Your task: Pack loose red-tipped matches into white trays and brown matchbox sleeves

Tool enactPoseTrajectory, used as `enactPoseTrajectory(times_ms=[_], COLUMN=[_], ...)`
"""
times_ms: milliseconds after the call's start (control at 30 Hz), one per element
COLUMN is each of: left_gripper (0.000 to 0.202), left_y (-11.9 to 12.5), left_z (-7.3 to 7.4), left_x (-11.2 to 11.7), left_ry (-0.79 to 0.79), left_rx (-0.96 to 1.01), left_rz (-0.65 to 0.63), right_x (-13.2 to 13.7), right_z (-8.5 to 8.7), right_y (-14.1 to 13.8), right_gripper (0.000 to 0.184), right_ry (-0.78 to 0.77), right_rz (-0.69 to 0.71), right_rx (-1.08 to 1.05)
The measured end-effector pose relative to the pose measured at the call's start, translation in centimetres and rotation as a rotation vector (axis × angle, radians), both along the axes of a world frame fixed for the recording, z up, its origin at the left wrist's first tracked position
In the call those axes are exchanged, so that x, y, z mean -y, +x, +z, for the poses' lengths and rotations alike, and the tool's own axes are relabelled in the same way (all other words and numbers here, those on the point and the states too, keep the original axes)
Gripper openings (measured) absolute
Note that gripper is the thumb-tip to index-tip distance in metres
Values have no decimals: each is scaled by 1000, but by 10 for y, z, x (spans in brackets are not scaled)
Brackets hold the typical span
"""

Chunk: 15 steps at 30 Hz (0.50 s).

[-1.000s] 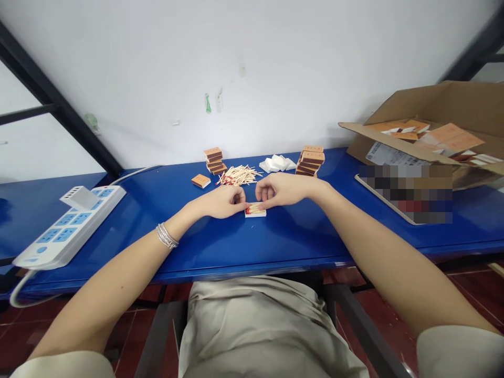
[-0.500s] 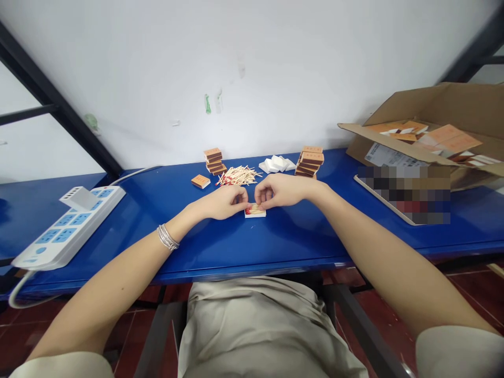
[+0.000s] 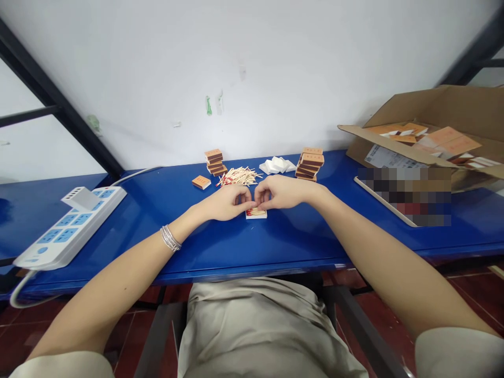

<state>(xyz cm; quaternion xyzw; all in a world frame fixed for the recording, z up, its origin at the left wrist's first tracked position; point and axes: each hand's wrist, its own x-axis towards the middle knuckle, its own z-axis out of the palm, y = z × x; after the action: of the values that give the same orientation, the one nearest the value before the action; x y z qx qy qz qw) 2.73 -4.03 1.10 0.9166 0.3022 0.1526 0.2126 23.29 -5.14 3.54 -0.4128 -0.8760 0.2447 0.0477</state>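
Observation:
A small white tray of red-tipped matches (image 3: 256, 213) lies on the blue table (image 3: 275, 236) in front of me. My left hand (image 3: 224, 202) has its fingers curled and pinched at the tray's left end. My right hand (image 3: 279, 191) is curled over the tray's top, fingertips pinched close to the left hand's. What the fingertips hold is too small to make out. Behind the hands lie a loose pile of matches (image 3: 238, 176), a heap of empty white trays (image 3: 277, 165), and two stacks of orange matchboxes (image 3: 214, 161) (image 3: 310, 163). A single matchbox (image 3: 201, 182) lies apart.
A white and blue power strip (image 3: 66, 223) lies at the left with its cable running to the wall. An open cardboard box (image 3: 433, 134) holding matchbox sleeves stands at the right, with a flat tablet-like object (image 3: 389, 197) before it. A white wall closes the table's far edge.
Both hands' fingertips have drawn closer together over the match tray. The tray and the arms have barely shifted.

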Motion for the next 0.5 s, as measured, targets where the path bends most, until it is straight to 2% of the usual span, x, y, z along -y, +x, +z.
enactPoseTrajectory(times_ms=[133,267,333,400,500], left_gripper=[19,17,17,15,16], left_y=[-1,1,2,2,-9], left_z=[1,5,14,29,55], left_x=[1,4,10,25,64], left_ry=[-14,40,79,113,163], left_rx=[14,27,35,59,149], left_rz=[-10,20,40,36,32], right_x=[4,0,0,6,35], right_z=[2,0,3,12,33], right_y=[-1,0,1,4,16], right_gripper=[19,19,19,18,18], right_ry=[15,34,55,74,111], right_rz=[0,-5,-2,-5,18], right_rx=[-23,-78,-88,-104,-188])
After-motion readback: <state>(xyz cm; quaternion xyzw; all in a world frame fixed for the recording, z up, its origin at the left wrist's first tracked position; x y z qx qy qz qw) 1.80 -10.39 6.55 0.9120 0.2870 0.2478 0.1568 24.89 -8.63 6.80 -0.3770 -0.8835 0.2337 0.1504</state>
